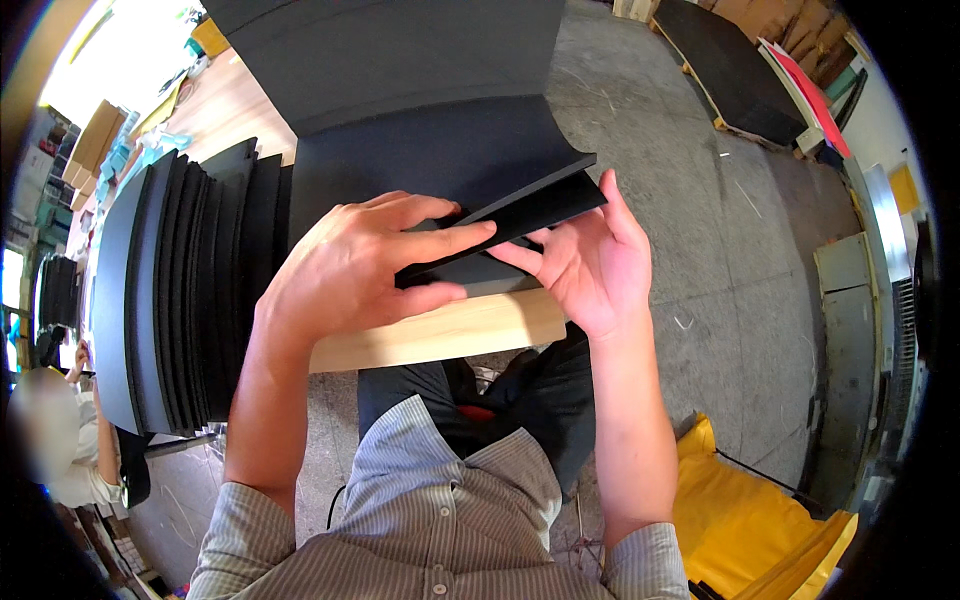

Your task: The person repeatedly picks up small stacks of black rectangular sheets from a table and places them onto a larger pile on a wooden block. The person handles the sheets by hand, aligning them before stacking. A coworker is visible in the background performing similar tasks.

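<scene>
- Sheets (420, 160) in black are laid at the near side of the tabletop (440, 332); two layers are parted at the near right corner, the upper one curled up.
- Left hand (365, 255): fingers are spread over the lower layer, thumb set apart below; whether anything is pinched cannot be told. Probably placed there to steady the near edge.
- Right hand (598, 262): held wide, palm up; the lower flap's end is met by the thumb, fingers are tucked beneath. Likely cupped so the flap is supported from below.
- Pile of dark panels (185, 290) is stood on edge at left, close to the left forearm; presumably kept there within reach.
- Tall dark board (400, 60) is seen behind; far side blocked.
- Wooden edge is left bare in front of the hands.
- Open room is given at right over the grey floor (700, 260); yellow bag (755, 515) is set lower right, well apart.
</scene>
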`<state>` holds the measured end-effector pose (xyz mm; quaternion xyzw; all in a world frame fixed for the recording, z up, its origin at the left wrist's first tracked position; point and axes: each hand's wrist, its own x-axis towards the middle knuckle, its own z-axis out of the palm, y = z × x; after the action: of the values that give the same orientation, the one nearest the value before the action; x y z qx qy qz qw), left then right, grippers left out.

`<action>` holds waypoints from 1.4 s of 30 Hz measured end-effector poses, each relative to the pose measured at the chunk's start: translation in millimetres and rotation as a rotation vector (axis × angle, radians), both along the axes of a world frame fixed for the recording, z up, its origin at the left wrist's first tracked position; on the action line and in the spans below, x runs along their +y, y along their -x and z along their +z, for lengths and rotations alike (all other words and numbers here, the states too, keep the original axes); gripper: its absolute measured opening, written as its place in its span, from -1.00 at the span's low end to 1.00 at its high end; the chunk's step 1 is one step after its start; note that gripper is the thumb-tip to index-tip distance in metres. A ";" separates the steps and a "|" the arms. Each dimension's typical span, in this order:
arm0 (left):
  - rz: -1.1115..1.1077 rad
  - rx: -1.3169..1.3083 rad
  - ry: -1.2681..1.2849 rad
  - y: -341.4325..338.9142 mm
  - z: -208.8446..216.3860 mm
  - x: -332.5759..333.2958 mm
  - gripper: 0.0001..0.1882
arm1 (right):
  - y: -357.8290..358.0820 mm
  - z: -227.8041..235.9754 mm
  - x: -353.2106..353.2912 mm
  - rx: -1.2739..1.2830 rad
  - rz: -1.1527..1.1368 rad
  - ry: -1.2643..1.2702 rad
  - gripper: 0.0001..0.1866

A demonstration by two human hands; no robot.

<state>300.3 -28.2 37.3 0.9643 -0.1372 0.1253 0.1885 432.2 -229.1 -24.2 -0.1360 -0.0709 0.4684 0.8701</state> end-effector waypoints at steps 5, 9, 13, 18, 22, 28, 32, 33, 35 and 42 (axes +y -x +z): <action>0.008 0.011 -0.016 -0.1 -3.5 -0.2 -0.42 | 2.7 11.7 -3.9 0.023 -0.047 0.099 -0.51; 0.008 0.031 -0.064 -1.3 -2.1 -5.3 -0.43 | 6.0 20.0 -22.9 -0.074 -0.131 0.191 -0.53; 0.005 0.037 -0.149 2.3 -3.3 -7.8 -0.41 | 2.5 7.0 -41.7 -0.169 -0.184 0.273 -0.53; -0.011 0.010 -0.170 0.6 -13.2 -8.3 -0.35 | 1.9 4.0 -51.1 -0.167 -0.169 0.226 -0.54; 0.004 0.059 -0.129 0.2 -13.1 -4.6 -0.31 | -1.2 1.2 -50.3 -0.171 -0.129 0.166 -0.47; -0.085 0.017 -0.056 -7.3 -7.5 2.4 -0.44 | -6.2 2.3 -50.7 -0.121 0.009 -0.037 -0.49; -0.030 0.063 0.001 -9.1 -7.1 5.8 -0.45 | -6.1 -8.6 -45.4 -0.283 -0.178 0.142 -0.63; -0.022 0.089 0.016 -8.9 -3.1 5.0 -0.44 | -2.1 -8.8 -41.5 -0.333 -0.241 0.226 -0.67; -0.037 0.097 0.031 -8.5 -0.7 4.3 -0.41 | -1.7 -12.5 -38.8 -0.396 -0.282 0.288 -0.72; -0.052 0.072 0.039 -8.5 -0.3 4.5 -0.34 | -1.2 -15.3 -35.2 -0.444 -0.301 0.260 -0.79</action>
<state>308.8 -23.6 37.0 0.9604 -0.1529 0.0881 0.2154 433.3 -264.3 -39.5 -0.3543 -0.1778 0.2981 0.8683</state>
